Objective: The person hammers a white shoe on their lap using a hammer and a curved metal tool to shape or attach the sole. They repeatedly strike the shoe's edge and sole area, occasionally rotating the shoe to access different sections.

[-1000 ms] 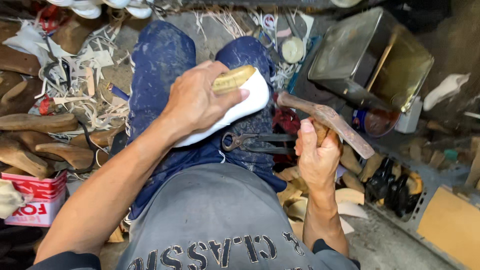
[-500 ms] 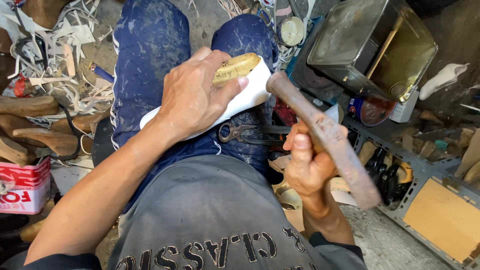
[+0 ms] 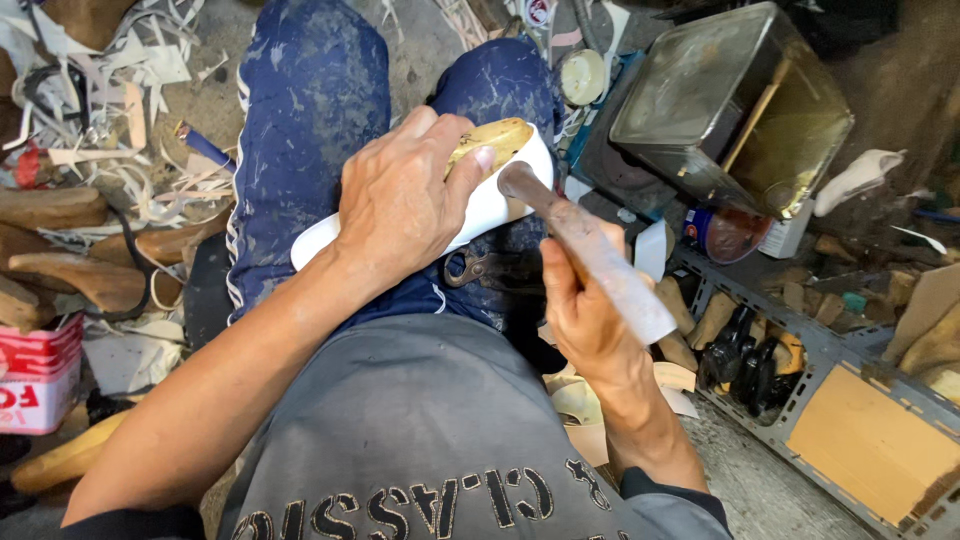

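The work rests on the person's lap, two knees in dark blue speckled trousers, above a grey floor crowded with scraps in a cramped workshop corner. One white shoe on a yellowish wooden form lies across the lap, its toe toward the right knee. The left hand is clamped over the shoe from above, fingers curled around the toe end and thumb side pressing the upper. The right hand is closed around the handle of one hammer, just right of the shoe; the hammer's head end touches the shoe's toe close by the left fingertips. One pair of pincers lies on the lap just below the shoe. Left of the lap, at least four brown wooden lasts lie among pale leather trimmings, with one red and white box nearer the person. Right of the lap stands one open square metal tin, with a stick leaning inside, and below it a grey slotted metal rack holding dark bottles. Clutter presses close on both sides of the lap; the only open room is directly above the knees.
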